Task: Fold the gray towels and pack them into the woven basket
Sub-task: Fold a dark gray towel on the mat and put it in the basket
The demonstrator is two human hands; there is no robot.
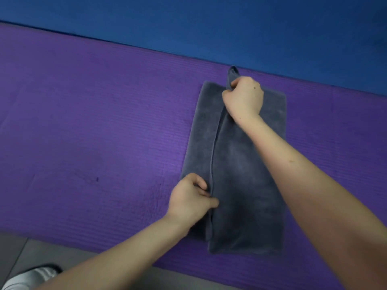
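Note:
A gray towel (243, 164) lies lengthwise on the purple mat (83, 122), with its right part folded over toward the left so a hemmed edge runs down its length. My left hand (191, 197) pinches that hemmed edge at the near end. My right hand (244, 97) grips the same edge at the far end, where a corner of the towel sticks up past the fingers. The woven basket is not in view.
Beyond the purple mat lies a blue mat (230, 24). Gray floor (16, 248) borders the mat's near edge, and a shoe (33, 275) shows at the bottom left corner.

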